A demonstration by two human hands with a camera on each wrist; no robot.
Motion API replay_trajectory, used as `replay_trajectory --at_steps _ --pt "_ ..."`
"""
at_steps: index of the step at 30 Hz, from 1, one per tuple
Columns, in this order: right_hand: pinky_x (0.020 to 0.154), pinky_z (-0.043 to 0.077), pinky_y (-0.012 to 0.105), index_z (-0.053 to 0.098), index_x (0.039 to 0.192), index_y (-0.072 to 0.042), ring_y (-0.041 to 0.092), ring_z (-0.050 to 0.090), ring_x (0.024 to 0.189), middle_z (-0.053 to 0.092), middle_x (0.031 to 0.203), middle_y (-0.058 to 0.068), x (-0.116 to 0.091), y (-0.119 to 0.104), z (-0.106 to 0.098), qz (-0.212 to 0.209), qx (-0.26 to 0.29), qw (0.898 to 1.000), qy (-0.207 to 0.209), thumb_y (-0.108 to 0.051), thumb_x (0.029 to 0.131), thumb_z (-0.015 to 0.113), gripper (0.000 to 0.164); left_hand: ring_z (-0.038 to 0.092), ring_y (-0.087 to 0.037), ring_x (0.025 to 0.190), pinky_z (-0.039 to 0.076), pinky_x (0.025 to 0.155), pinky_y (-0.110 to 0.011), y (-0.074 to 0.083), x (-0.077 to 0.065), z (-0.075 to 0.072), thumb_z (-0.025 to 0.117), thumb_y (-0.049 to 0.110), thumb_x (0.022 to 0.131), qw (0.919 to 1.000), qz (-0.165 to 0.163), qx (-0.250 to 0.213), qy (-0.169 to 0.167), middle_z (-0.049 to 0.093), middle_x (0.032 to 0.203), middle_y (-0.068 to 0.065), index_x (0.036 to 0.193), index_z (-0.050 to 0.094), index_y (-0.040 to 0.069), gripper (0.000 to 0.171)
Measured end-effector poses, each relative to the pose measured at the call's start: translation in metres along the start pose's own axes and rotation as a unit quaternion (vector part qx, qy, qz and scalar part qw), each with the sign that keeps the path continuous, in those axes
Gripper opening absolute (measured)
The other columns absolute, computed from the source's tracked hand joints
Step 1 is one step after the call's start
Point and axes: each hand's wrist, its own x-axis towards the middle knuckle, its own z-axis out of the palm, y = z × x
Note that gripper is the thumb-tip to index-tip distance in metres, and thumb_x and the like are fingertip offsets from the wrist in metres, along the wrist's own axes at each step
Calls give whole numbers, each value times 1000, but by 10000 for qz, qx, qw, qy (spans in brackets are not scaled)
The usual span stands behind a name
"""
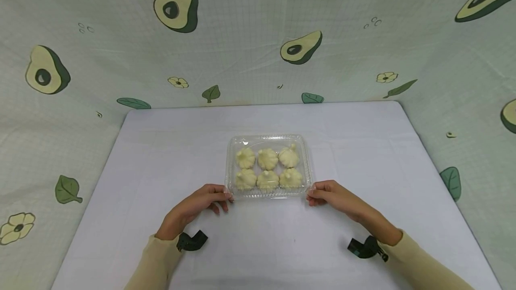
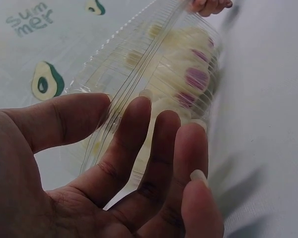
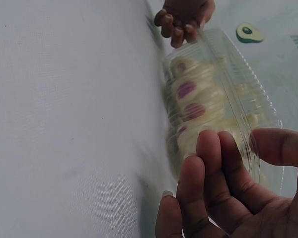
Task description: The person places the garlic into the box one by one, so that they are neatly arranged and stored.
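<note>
A clear plastic clamshell box (image 1: 268,194) with its lid down is at the middle of the white table. Through the lid show several pale garlic bulbs (image 1: 268,159), set in two rows; purple patches mark their lower sides in both wrist views. My left hand (image 1: 201,203) pinches the rim at the box's near left corner between thumb (image 2: 72,116) and forefinger, the other fingers loosely bent below. At the near right corner, my right hand (image 1: 336,197) pinches the rim the same way, thumb (image 3: 278,145) on top.
The white table (image 1: 173,147) runs back to a pale cloth wall (image 1: 242,26) printed with avocados and leaves. The cloth also hangs along the left and right sides. A black wrist camera mount (image 1: 192,240) sits on the left wrist, another camera mount (image 1: 364,247) on the right.
</note>
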Motion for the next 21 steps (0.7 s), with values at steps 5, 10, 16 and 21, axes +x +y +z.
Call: replay_trajectory --at_steps 5,10,16,21 --pt "88 57 25 70 107 10 19 70 96 74 99 9 1 1 -1 49 -81 10000 16 -19 110 58 31 68 -13 84 56 73 -28 -1 0 0 63 22 107 10000 -37 -27 -36 74 95 -3 115 72 -10 34" --pt "90 57 26 69 107 9 21 70 98 74 101 12 -1 1 -2 60 -143 9999 15 -20 109 59 32 68 -13 84 56 73 -28 -2 0 0 62 22 107 10000 -4 -48 -78 75 97 -3 115 72 -9 34" --pt "89 58 26 70 108 9 22 70 100 74 103 13 -3 -1 -5 46 -237 9997 13 -20 109 60 31 68 -14 85 56 74 -28 -3 -1 -1 61 23 108 9999 22 7 -98 74 98 -4 116 72 -9 35" --pt "89 57 25 71 108 8 19 70 100 74 104 12 -5 -2 -12 36 -438 9990 79 -20 109 59 31 69 -16 87 57 75 -30 -5 -1 -3 60 26 109 9999 35 61 -103 74 103 -6 118 72 -8 37"
